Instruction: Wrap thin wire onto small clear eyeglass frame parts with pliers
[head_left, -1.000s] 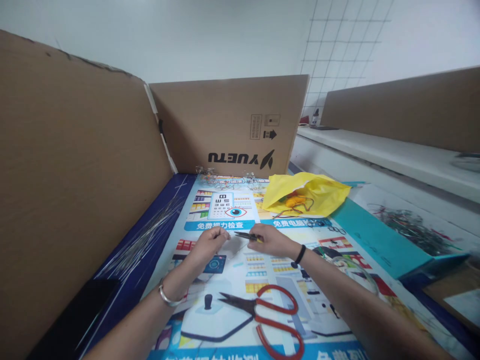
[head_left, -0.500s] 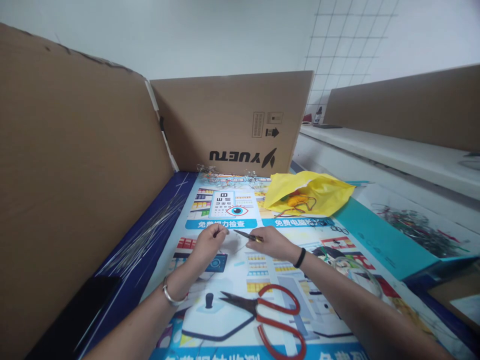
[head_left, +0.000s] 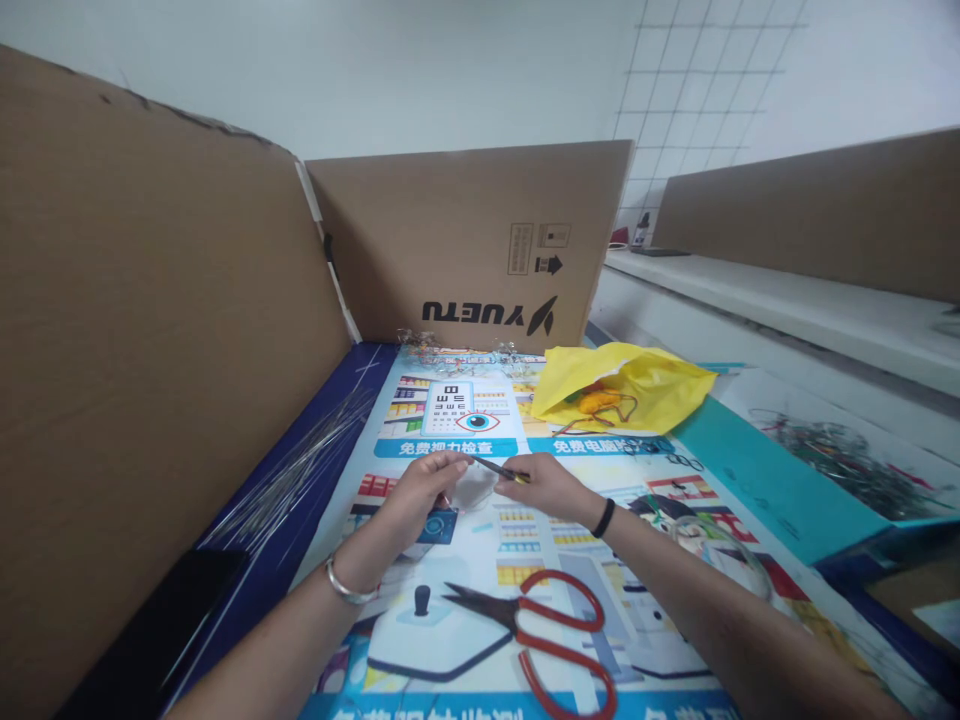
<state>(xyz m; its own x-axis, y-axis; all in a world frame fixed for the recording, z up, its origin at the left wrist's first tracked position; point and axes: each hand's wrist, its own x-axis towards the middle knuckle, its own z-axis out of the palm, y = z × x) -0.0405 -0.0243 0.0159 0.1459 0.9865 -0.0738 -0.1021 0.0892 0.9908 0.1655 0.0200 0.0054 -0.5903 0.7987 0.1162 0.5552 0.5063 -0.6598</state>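
My right hand (head_left: pixel 551 488) grips a slim, dark, pointed tool (head_left: pixel 491 466) that looks like tweezers, with a yellowish patch near the fingers. Its tip points left and reaches the fingertips of my left hand (head_left: pixel 420 492). My left thumb and forefinger are pinched together at that tip. Whatever they hold is too small to make out; a faint thin line seems to curve below, between the hands. Nearer to me, red-handled scissors (head_left: pixel 529 612) lie on the printed sheet with their blades pointing left.
Beyond my right hand lies a yellow bag (head_left: pixel 634 385) with orange thread in its mouth. Thin wires (head_left: pixel 300 460) run along the left side, near a black object (head_left: pixel 165 630). A teal box (head_left: pixel 780 480) with tangled wire pieces stands right. Cardboard panels (head_left: pixel 465 240) wall the left and back.
My left hand has moved slightly right and turned, its fingers more extended, so the fingertips now meet the tool's tip. The right hand has barely moved.
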